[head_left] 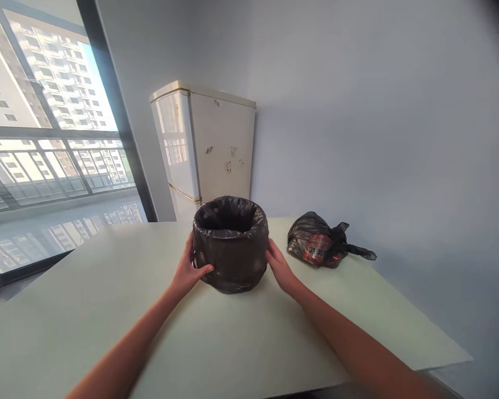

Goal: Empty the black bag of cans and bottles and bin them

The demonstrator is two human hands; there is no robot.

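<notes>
A trash can (233,260) lined with a black plastic bag stands upright on the pale green table (224,343). The bag is folded over the rim and covers the outside, so the can itself is hidden. My left hand (187,270) grips its left side, with the thumb on the front and the fingers reaching behind. On the opposite side my right hand (279,269) presses against the wall of the can, its fingertips partly hidden. To the right lies a tied black plastic bag (311,244) with something red showing through.
Behind the table stands a white refrigerator (222,149) against the grey wall (357,138). A large window (58,144) with a dark frame fills the left side. The table's right edge runs close to the wall.
</notes>
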